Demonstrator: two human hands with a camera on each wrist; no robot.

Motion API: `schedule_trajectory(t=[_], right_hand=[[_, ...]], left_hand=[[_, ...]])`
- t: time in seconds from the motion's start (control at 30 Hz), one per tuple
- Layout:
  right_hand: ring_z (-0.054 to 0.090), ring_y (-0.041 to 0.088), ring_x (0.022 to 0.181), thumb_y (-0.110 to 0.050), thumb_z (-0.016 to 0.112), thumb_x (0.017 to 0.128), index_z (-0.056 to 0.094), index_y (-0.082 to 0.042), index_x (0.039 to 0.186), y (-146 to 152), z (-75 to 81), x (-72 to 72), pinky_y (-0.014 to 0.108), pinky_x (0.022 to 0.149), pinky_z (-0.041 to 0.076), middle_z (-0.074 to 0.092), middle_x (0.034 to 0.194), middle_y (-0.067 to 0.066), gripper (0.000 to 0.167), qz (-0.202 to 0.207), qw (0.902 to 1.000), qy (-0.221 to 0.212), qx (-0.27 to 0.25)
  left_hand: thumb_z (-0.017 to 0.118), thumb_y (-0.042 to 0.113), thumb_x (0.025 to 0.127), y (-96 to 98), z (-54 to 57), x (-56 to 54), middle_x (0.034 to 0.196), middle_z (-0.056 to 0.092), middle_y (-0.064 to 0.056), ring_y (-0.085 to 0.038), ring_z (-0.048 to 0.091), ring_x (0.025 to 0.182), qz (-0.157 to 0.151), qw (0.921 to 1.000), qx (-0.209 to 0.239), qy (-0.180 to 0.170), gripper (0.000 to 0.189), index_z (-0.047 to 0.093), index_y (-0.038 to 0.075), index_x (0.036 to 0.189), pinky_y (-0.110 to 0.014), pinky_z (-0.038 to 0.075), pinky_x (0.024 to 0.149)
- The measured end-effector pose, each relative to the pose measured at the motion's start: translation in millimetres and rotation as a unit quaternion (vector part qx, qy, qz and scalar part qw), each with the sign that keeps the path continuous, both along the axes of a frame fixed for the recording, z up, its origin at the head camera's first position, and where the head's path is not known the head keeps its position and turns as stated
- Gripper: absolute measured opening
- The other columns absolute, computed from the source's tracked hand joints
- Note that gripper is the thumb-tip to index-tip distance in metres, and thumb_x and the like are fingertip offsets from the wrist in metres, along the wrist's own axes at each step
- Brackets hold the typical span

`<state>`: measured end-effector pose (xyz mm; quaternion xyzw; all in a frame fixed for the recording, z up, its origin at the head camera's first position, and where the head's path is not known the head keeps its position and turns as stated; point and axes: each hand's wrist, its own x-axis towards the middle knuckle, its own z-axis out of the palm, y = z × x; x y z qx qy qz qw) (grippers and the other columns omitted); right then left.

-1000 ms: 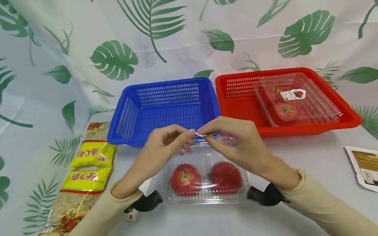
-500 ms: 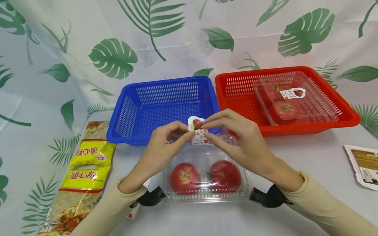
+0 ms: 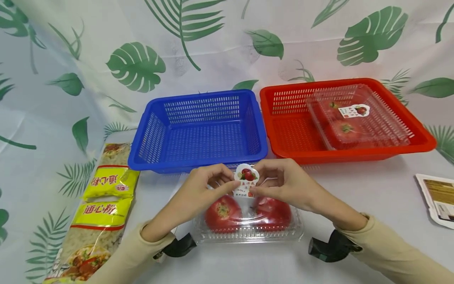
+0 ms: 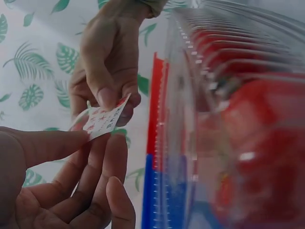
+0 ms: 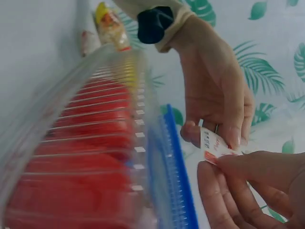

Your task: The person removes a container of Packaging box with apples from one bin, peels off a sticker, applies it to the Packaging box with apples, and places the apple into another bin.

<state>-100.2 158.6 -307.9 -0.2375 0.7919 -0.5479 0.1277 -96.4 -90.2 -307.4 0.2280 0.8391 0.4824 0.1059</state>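
Note:
Between both hands is a white sticker label [image 3: 245, 177] printed with red fruit and the word APPLE. My left hand [image 3: 205, 190] pinches its left edge between thumb and fingers, and my right hand [image 3: 289, 179] pinches the right edge. In both wrist views the label [image 4: 102, 119] is tilted, thumbs on its printed face. Below the hands sits a closed clear plastic clamshell box [image 3: 248, 238]. Inside are two red fruits that look like apples, the left apple [image 3: 222, 213] and the right apple [image 3: 274, 215]. The label is held over the lid; contact cannot be judged.
A blue basket [image 3: 198, 163] stands behind the box. Beside it, a red basket [image 3: 301, 158] holds another clear box [image 3: 358, 118] of red fruit with a similar label. Yellow noodle packets [image 3: 106, 213] lie at left, and a white-edged package [image 3: 440, 199] at right.
The label was edge-on, then turned its printed face toward the head camera. Both hands have since lowered it toward the box lid, keeping their pinch.

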Motion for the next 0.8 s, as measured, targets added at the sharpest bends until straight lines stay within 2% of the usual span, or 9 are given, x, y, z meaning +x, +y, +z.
schedule_trajectory(t=[0.13, 0.27, 0.53, 0.8], right_hand=[[0.069, 0.018, 0.087, -0.004, 0.086, 0.085, 0.074, -0.002, 0.107, -1.9, -6.5, 1.0, 0.031, 0.086, 0.062, 0.069, 0.097, 0.004, 0.025, 0.010, 0.9994, 0.010, 0.031], [0.069, 0.018, 0.086, 0.000, 0.086, 0.084, 0.073, -0.004, 0.104, -3.1, -10.6, 1.2, 0.032, 0.085, 0.062, 0.069, 0.099, 0.004, 0.024, 0.018, 0.9992, 0.008, 0.035], [0.069, 0.014, 0.080, -0.002, 0.088, 0.083, 0.074, -0.007, 0.104, -4.5, -13.5, 0.8, 0.028, 0.076, 0.061, 0.073, 0.090, -0.002, 0.025, 0.033, 0.9966, 0.028, 0.070], [0.071, 0.010, 0.077, 0.003, 0.086, 0.082, 0.075, -0.005, 0.103, -6.8, -14.9, -0.1, 0.027, 0.072, 0.062, 0.074, 0.090, -0.001, 0.025, 0.044, 0.9956, 0.036, 0.074]], left_hand=[[0.075, 0.020, 0.098, 0.7, -8.5, 0.2, 0.089, 0.073, 0.004, -0.009, 0.066, 0.082, -0.013, 0.9997, -0.016, -0.009, 0.011, 0.074, 0.009, 0.099, -0.029, 0.057, 0.076], [0.081, 0.014, 0.093, 1.0, -14.1, -0.2, 0.087, 0.072, 0.003, -0.007, 0.065, 0.077, -0.026, 0.9992, -0.025, -0.017, 0.011, 0.073, 0.007, 0.096, -0.027, 0.057, 0.071], [0.085, 0.007, 0.088, 1.6, -17.7, -0.3, 0.081, 0.071, 0.002, -0.005, 0.062, 0.070, -0.038, 0.9980, -0.039, -0.032, 0.018, 0.068, 0.004, 0.092, -0.024, 0.056, 0.066], [0.086, 0.010, 0.088, 2.5, -19.7, -1.3, 0.080, 0.072, 0.002, -0.004, 0.062, 0.068, -0.040, 0.9973, -0.056, -0.026, 0.019, 0.068, 0.004, 0.092, -0.023, 0.056, 0.065]])
